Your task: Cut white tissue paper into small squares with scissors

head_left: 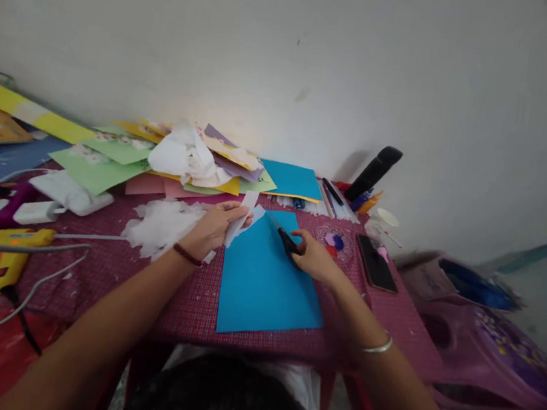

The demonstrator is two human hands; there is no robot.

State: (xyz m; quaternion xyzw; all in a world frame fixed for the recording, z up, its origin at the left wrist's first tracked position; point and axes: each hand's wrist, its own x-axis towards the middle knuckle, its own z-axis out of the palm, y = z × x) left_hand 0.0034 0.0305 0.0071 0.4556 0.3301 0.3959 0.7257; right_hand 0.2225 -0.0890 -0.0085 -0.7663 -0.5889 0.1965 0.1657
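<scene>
My left hand (226, 220) pinches a folded strip of white paper (241, 217) above the upper left corner of a blue sheet (267, 285). In my right hand (312, 254) is a pair of black-handled scissors (288, 239), held over the sheet with the blades pointing up and left toward the paper. The blade tips are close to the strip; whether they touch it I cannot tell. A heap of white paper pieces (160, 224) lies left of my left hand.
Coloured papers (108, 156) and crumpled white tissue (184, 153) are piled along the wall. A yellow glue gun (16, 248) with cables lies at left. On the right are a dark phone (377, 262), a clear dish (336, 241) and a black bottle-like object (374, 171). A pink chair (477, 339) stands beyond.
</scene>
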